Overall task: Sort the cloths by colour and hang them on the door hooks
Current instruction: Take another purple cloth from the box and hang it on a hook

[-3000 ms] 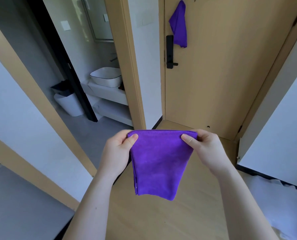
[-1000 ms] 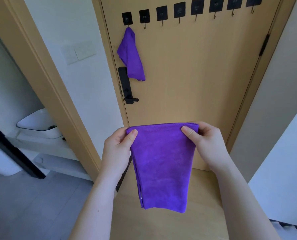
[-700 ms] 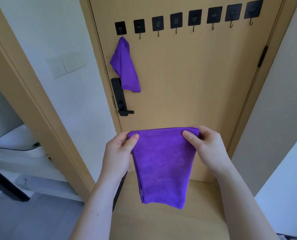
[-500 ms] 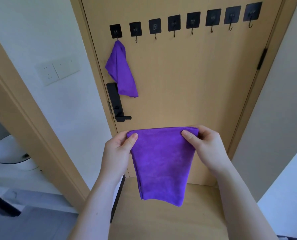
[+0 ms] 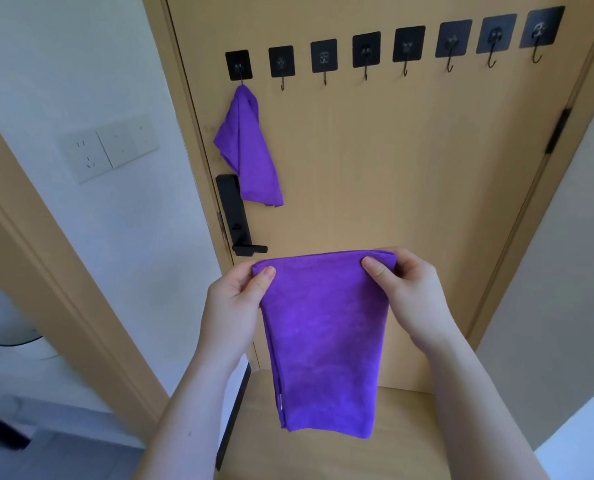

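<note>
I hold a folded purple cloth (image 5: 323,341) in front of me by its top edge. My left hand (image 5: 234,303) pinches the top left corner and my right hand (image 5: 409,296) pinches the top right corner; the cloth hangs straight down between them. Ahead is a wooden door (image 5: 392,168) with a row of several black stick-on hooks (image 5: 366,51) across its upper part. A second purple cloth (image 5: 248,150) hangs from the leftmost hook (image 5: 239,65). The other hooks are bare.
A black door handle with its lock plate (image 5: 234,216) sits on the door's left edge, below the hung cloth. A white wall with sockets and switches (image 5: 110,145) is to the left, and a wooden frame post (image 5: 46,271) crosses the lower left. White wall stands at the right.
The view has come closer to the door and tilted up, so the hook row and the hung cloth appear larger. Both hands keep the same grip on the cloth.
</note>
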`<action>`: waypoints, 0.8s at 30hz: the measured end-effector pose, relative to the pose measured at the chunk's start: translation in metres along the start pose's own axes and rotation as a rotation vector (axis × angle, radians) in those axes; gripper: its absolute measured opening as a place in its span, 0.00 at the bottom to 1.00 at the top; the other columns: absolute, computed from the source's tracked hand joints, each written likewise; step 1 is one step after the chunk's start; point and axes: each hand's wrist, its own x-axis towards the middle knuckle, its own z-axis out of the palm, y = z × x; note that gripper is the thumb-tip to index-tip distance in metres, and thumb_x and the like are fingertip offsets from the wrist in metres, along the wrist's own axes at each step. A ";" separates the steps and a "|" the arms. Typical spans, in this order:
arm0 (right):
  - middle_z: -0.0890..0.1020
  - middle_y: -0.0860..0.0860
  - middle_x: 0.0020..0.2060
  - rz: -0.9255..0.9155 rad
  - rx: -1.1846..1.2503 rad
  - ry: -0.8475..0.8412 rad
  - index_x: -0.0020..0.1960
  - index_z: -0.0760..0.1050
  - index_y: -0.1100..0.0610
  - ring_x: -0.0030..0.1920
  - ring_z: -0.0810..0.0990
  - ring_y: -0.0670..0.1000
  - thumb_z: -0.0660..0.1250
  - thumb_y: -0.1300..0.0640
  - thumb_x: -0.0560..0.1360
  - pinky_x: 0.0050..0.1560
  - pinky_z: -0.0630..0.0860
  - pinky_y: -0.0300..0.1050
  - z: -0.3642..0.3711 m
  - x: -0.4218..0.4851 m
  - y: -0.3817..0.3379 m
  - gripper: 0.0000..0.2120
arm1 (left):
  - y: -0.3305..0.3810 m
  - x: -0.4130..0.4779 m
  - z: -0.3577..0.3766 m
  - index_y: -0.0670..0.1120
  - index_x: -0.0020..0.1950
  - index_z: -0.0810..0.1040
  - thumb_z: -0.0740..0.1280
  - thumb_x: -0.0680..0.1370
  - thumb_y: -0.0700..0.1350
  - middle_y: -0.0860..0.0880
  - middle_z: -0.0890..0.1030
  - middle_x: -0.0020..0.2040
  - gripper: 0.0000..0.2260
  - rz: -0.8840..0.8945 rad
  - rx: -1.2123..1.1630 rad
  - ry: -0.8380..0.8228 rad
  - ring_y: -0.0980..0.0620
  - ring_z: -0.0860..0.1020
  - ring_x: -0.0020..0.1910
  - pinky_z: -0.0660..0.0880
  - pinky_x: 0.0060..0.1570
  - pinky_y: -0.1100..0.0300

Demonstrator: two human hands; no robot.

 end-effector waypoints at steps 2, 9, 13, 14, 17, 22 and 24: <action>0.87 0.43 0.43 0.002 0.002 -0.024 0.50 0.84 0.51 0.44 0.84 0.41 0.71 0.55 0.79 0.42 0.76 0.32 0.001 0.014 0.005 0.03 | -0.002 0.010 0.003 0.55 0.51 0.85 0.66 0.84 0.46 0.53 0.86 0.48 0.08 0.003 0.009 0.017 0.51 0.84 0.51 0.80 0.58 0.42; 0.87 0.45 0.44 0.012 0.031 -0.122 0.52 0.84 0.53 0.46 0.85 0.43 0.71 0.56 0.79 0.43 0.78 0.32 0.003 0.083 0.015 0.04 | -0.006 0.061 0.025 0.54 0.51 0.84 0.66 0.83 0.46 0.54 0.86 0.47 0.08 0.013 0.031 0.110 0.54 0.84 0.50 0.81 0.55 0.48; 0.87 0.46 0.44 0.010 0.051 -0.161 0.52 0.84 0.54 0.46 0.85 0.43 0.71 0.56 0.79 0.43 0.77 0.32 -0.001 0.122 0.020 0.04 | -0.010 0.090 0.043 0.53 0.53 0.84 0.66 0.83 0.48 0.55 0.86 0.48 0.06 -0.001 0.037 0.148 0.54 0.84 0.50 0.82 0.54 0.50; 0.87 0.46 0.44 0.013 0.057 -0.170 0.52 0.84 0.54 0.45 0.85 0.43 0.71 0.56 0.79 0.42 0.77 0.32 -0.001 0.131 0.021 0.04 | -0.010 0.096 0.048 0.53 0.53 0.84 0.66 0.83 0.48 0.55 0.86 0.48 0.06 -0.004 0.039 0.155 0.54 0.84 0.50 0.82 0.54 0.51; 0.87 0.47 0.44 0.014 0.066 -0.197 0.51 0.83 0.54 0.46 0.84 0.44 0.70 0.56 0.80 0.43 0.78 0.34 -0.002 0.157 0.025 0.04 | -0.011 0.117 0.058 0.52 0.53 0.83 0.66 0.83 0.47 0.54 0.86 0.48 0.06 -0.005 0.048 0.168 0.54 0.84 0.49 0.81 0.53 0.52; 0.86 0.49 0.44 0.020 0.083 -0.228 0.50 0.82 0.53 0.43 0.82 0.43 0.70 0.56 0.80 0.43 0.78 0.33 0.006 0.190 0.029 0.03 | -0.014 0.147 0.068 0.53 0.52 0.84 0.68 0.82 0.47 0.54 0.86 0.49 0.05 -0.012 0.062 0.226 0.55 0.84 0.50 0.79 0.52 0.56; 0.86 0.48 0.43 0.015 0.096 -0.239 0.50 0.82 0.55 0.42 0.82 0.42 0.70 0.56 0.80 0.41 0.77 0.32 0.010 0.202 0.029 0.03 | -0.015 0.158 0.072 0.53 0.52 0.83 0.68 0.82 0.45 0.53 0.86 0.49 0.05 -0.008 0.057 0.240 0.56 0.84 0.50 0.80 0.51 0.58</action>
